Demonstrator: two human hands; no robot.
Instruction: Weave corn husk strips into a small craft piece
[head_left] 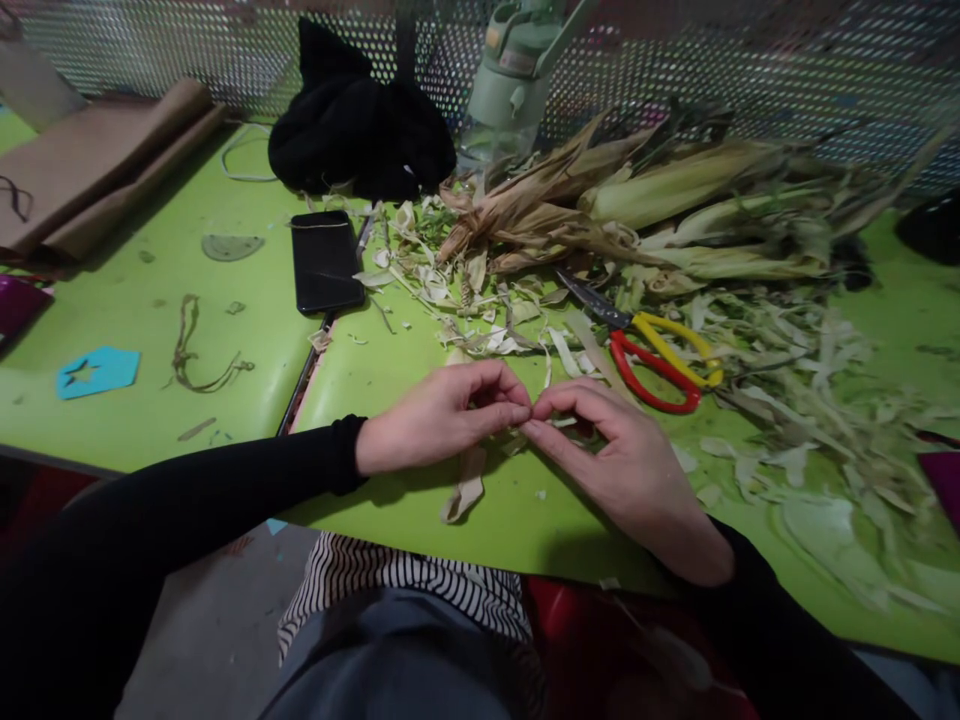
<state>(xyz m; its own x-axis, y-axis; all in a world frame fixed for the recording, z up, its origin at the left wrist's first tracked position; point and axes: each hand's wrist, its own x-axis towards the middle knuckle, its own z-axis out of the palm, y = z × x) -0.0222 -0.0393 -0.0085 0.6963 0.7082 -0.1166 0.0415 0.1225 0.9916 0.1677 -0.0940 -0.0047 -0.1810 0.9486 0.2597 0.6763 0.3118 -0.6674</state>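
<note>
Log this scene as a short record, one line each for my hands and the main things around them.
Left hand: in a pinch
Right hand: also pinching, meeting the left
Item pinched: too small to tell
Strip: pale, showing just nearer than the left hand
Husks: heaped beyond the hands
Scissors: red and yellow handles, beyond the right hand
Phone: black, left of the husks

One head-worn camera looks forward and down at the nearby green table (367, 372).
</note>
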